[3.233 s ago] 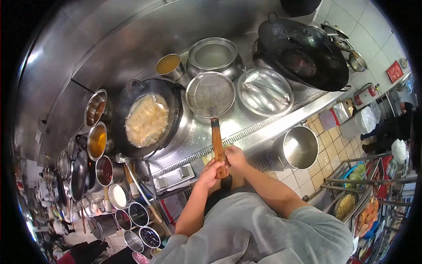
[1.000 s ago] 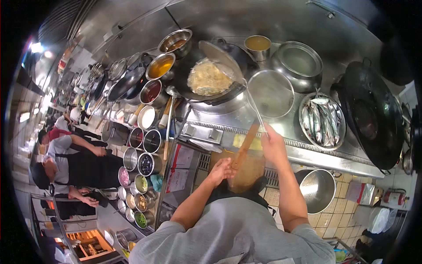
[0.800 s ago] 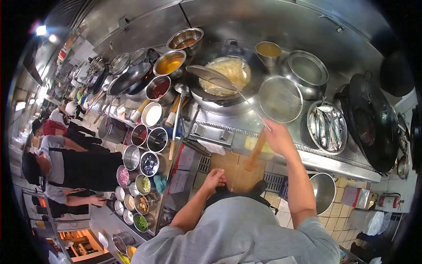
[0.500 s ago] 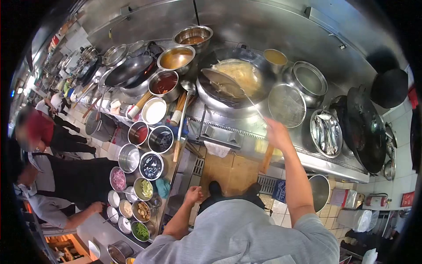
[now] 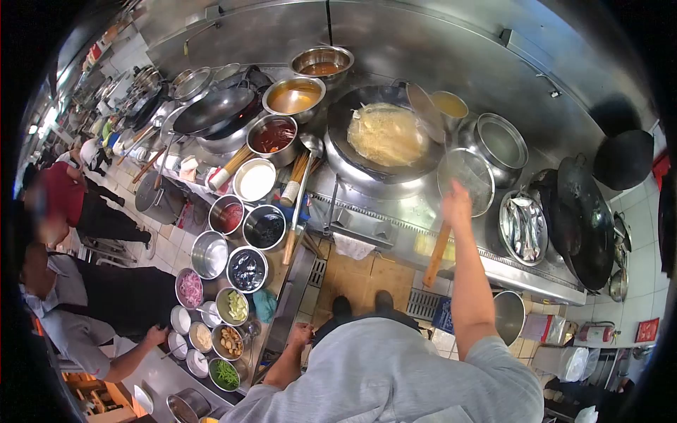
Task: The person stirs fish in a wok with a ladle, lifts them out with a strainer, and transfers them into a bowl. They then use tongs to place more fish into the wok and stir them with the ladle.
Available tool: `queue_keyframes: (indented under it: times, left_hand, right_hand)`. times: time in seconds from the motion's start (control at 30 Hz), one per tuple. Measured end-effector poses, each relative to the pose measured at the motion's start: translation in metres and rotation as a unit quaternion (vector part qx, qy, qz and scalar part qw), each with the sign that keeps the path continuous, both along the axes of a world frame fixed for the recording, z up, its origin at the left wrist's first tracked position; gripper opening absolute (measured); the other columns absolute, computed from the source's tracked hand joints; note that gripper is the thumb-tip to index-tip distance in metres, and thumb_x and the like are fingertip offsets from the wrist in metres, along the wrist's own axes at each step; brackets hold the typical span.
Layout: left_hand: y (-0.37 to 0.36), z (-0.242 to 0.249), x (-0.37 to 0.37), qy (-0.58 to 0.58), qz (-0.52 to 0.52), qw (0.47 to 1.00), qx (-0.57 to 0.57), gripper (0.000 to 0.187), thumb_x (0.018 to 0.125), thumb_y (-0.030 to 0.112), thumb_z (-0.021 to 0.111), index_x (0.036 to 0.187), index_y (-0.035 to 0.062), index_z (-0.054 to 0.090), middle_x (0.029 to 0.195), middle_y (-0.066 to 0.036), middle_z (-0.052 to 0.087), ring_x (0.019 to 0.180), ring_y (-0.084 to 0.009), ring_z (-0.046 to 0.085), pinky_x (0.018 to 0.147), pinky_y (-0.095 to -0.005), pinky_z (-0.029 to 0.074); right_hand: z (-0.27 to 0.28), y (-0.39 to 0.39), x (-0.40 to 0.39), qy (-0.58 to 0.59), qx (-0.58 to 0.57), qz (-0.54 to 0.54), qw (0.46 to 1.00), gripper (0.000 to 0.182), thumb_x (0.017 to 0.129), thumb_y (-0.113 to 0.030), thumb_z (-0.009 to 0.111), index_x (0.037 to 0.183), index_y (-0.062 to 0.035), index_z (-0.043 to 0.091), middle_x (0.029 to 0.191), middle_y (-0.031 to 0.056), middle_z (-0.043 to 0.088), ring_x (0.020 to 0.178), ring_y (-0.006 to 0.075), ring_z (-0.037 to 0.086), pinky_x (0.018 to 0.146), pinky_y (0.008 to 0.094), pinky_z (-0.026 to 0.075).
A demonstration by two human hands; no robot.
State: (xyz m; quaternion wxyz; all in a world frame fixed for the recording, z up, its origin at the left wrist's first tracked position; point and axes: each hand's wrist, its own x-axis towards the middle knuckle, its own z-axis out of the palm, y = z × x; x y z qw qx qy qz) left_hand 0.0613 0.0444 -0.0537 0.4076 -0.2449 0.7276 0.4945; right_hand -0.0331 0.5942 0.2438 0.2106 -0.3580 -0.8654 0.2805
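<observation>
My right hand (image 5: 457, 204) is closed around the long handle of a skimmer (image 5: 425, 113), whose wooden end points down toward me. The skimmer's round head is tilted up at the right rim of a large wok (image 5: 340, 130). Pale, foaming yellow food in liquid (image 5: 388, 134) fills the wok's middle; its kind is not clear. My left hand (image 5: 302, 334) is low by my waist, fingers curled, with nothing visible in it. A round wire strainer (image 5: 481, 189) rests right of the wok, beneath my right hand's reach.
Sauce bowls (image 5: 294, 96) stand left of the wok. Several metal containers of ingredients (image 5: 233, 304) line the left counter. A bowl of silvery fish (image 5: 523, 227) and a leaning black wok (image 5: 584, 222) are at right. A co-worker's hand (image 5: 156, 335) is at the left counter.
My right hand has moved right and slightly toward the stove, carrying the skimmer head from inside the wok to its right rim and turning it upright. My left hand stays low.
</observation>
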Motion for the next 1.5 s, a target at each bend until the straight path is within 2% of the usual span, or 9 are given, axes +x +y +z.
queue_keyframes:
  times: [0.17, 0.3, 0.6, 0.83, 1.0, 1.1, 1.2, 1.33, 1.5]
  left_hand:
    - [0.014, 0.017, 0.005, 0.009, -0.008, 1.0, -0.02, 0.031, 0.088, 0.02, 0.065, 0.11, -0.0023, 0.063, 0.075, -0.01, 0.062, 0.062, -0.02, 0.062, 0.054, -0.0366, 0.054]
    - [0.014, 0.003, 0.016, 0.015, 0.088, 0.996, -0.005, 0.029, 0.089, 0.017, 0.064, 0.111, -0.0014, 0.059, 0.075, -0.008, 0.06, 0.062, -0.0204, 0.062, 0.052, -0.0364, 0.053]
    - [0.029, 0.023, 0.064, 0.007, 0.186, 0.982, 0.02, 0.02, 0.088, 0.01, 0.063, 0.106, 0.0007, 0.059, 0.068, -0.005, 0.056, 0.054, -0.0184, 0.057, 0.045, -0.0346, 0.048]
    - [0.061, 0.07, 0.097, 0.058, 0.034, 0.989, -0.129, 0.023, 0.09, 0.018, 0.063, 0.106, 0.0011, 0.063, 0.071, -0.007, 0.062, 0.056, -0.0191, 0.059, 0.05, -0.0338, 0.05]
    - [0.022, -0.013, 0.13, 0.092, -0.119, 0.969, -0.196, 0.036, 0.09, 0.029, 0.063, 0.112, 0.0011, 0.067, 0.086, -0.013, 0.072, 0.078, -0.0231, 0.07, 0.063, -0.034, 0.056]
    - [0.024, -0.011, 0.124, 0.083, -0.119, 0.968, -0.205, 0.042, 0.088, 0.03, 0.065, 0.12, 0.0017, 0.063, 0.092, -0.015, 0.072, 0.089, -0.027, 0.07, 0.068, -0.0364, 0.057]
    - [0.061, 0.063, 0.1, 0.029, -0.05, 0.979, -0.196, 0.05, 0.087, 0.026, 0.066, 0.128, 0.0001, 0.055, 0.096, -0.015, 0.07, 0.087, -0.0278, 0.069, 0.068, -0.0379, 0.057]
    - [0.041, 0.012, 0.074, 0.021, 0.06, 0.994, -0.091, 0.054, 0.088, 0.017, 0.067, 0.133, -0.0005, 0.043, 0.085, -0.013, 0.063, 0.07, -0.0232, 0.064, 0.058, -0.0383, 0.055]
    - [0.05, -0.004, 0.024, -0.002, 0.163, 0.986, 0.027, 0.061, 0.088, 0.009, 0.065, 0.138, 0.0031, 0.032, 0.076, -0.01, 0.057, 0.059, -0.02, 0.059, 0.049, -0.0378, 0.05]
  right_hand:
    - [-0.04, -0.006, -0.009, 0.016, -0.015, 0.003, 1.0, 0.047, 0.085, -0.007, 0.051, 0.132, -0.0015, 0.057, 0.115, 0.0288, 0.064, 0.11, 0.045, 0.061, 0.098, 0.0463, 0.046]
    - [0.01, 0.003, 0.003, -0.028, -0.033, 0.004, 0.999, 0.051, 0.084, -0.008, 0.052, 0.135, -0.0056, 0.057, 0.117, 0.0284, 0.064, 0.112, 0.0421, 0.062, 0.096, 0.0454, 0.048]
    - [0.01, 0.07, -0.053, -0.156, 0.192, 0.149, 0.957, 0.055, 0.089, -0.011, 0.049, 0.143, -0.0199, 0.049, 0.094, 0.0229, 0.068, 0.085, 0.0401, 0.069, 0.077, 0.0518, 0.053]
    - [-0.043, 0.095, -0.034, -0.195, 0.219, 0.195, 0.936, 0.058, 0.092, -0.011, 0.044, 0.148, -0.0251, 0.042, 0.097, 0.0231, 0.066, 0.085, 0.0434, 0.068, 0.078, 0.0547, 0.053]
    - [-0.069, 0.097, -0.016, -0.157, 0.209, 0.2, 0.944, 0.061, 0.089, -0.012, 0.049, 0.148, -0.022, 0.041, 0.098, 0.0234, 0.066, 0.085, 0.0437, 0.068, 0.078, 0.0539, 0.053]
    - [-0.066, 0.08, -0.011, -0.157, 0.152, 0.208, 0.953, 0.065, 0.086, -0.014, 0.052, 0.149, -0.0182, 0.038, 0.104, 0.0242, 0.064, 0.091, 0.0438, 0.066, 0.081, 0.0543, 0.052]
    - [-0.054, 0.059, -0.009, -0.153, 0.093, 0.203, 0.963, 0.066, 0.086, -0.017, 0.053, 0.15, -0.0146, 0.035, 0.109, 0.0244, 0.062, 0.099, 0.0429, 0.064, 0.086, 0.0542, 0.05]
    - [-0.059, 0.05, -0.004, -0.132, 0.07, 0.191, 0.97, 0.066, 0.089, -0.027, 0.056, 0.15, -0.013, 0.035, 0.117, 0.023, 0.06, 0.105, 0.0416, 0.061, 0.09, 0.0525, 0.049]
    - [-0.043, 0.036, 0.028, 0.055, 0.137, 0.107, 0.983, 0.054, 0.09, -0.025, 0.064, 0.138, -0.0054, 0.049, 0.118, 0.0216, 0.056, 0.104, 0.0376, 0.06, 0.087, 0.0468, 0.051]
